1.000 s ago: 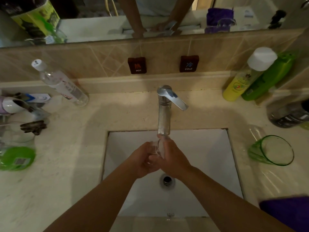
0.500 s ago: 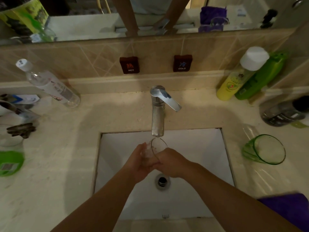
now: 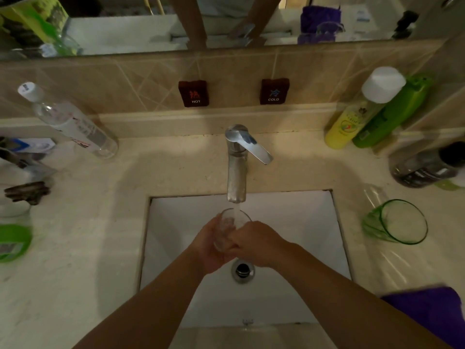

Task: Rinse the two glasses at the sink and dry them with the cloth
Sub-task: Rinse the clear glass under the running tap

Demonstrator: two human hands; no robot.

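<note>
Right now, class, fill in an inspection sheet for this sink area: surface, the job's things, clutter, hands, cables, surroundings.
Surface: beige counter around a white sink; tap running.
Job's things: clear glass held under the stream; green glass lying on its side on the right of the counter; purple cloth at the near right.
Clutter: clear bottle on the left; yellow bottle, green bottle and dark bottle on the right.
Hands: left hand and right hand both grip the clear glass.
Cables: nothing seen.
Surroundings: mirror, tiled wall, HOT and COLD signs.
</note>
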